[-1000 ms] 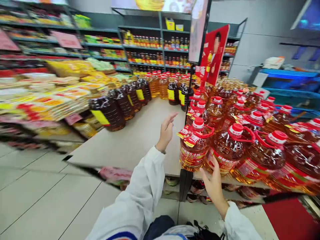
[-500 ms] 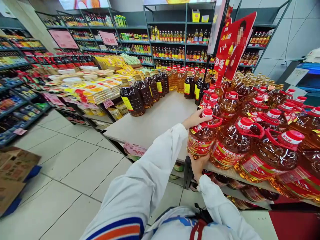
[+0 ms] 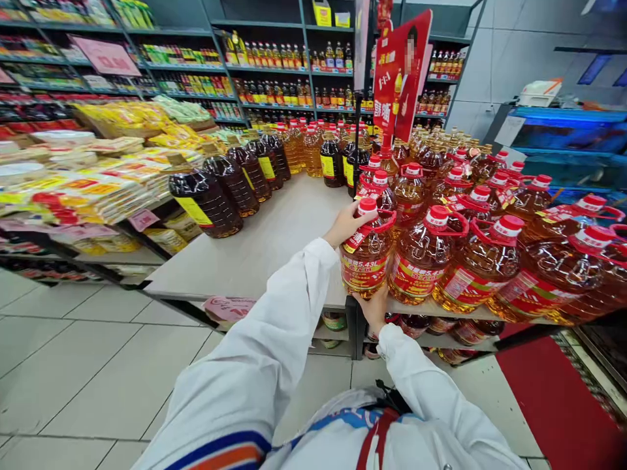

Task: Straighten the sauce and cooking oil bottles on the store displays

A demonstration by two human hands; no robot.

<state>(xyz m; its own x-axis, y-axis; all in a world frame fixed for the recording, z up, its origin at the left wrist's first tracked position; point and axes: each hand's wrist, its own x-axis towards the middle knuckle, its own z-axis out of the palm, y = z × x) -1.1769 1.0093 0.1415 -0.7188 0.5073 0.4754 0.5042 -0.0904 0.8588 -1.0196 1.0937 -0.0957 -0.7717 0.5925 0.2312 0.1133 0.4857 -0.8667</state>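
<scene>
A large oil bottle (image 3: 363, 266) with a red cap, red handle and red-and-gold label stands upright at the front edge of the display table (image 3: 289, 215). My left hand (image 3: 345, 225) is curled around its neck just below the cap, fingers partly hidden behind it. Low at the front, my right hand (image 3: 374, 309) grips the base, with its fingertips partly out of sight. Close beside it on the right stands a matching oil bottle (image 3: 422, 264). More red-capped bottles are packed behind and to the right.
Dark oil bottles (image 3: 208, 199) line the table's left side. A red sign (image 3: 401, 75) on a black pole rises behind the bottles. Packaged goods (image 3: 102, 192) are stacked at left, shelves (image 3: 264, 85) at back. A black table leg (image 3: 356, 329) stands below my hands.
The view has turned to the right, so the scene sits further left and blue tanks show more at the right. Both hands stay on the same oil bottle.
</scene>
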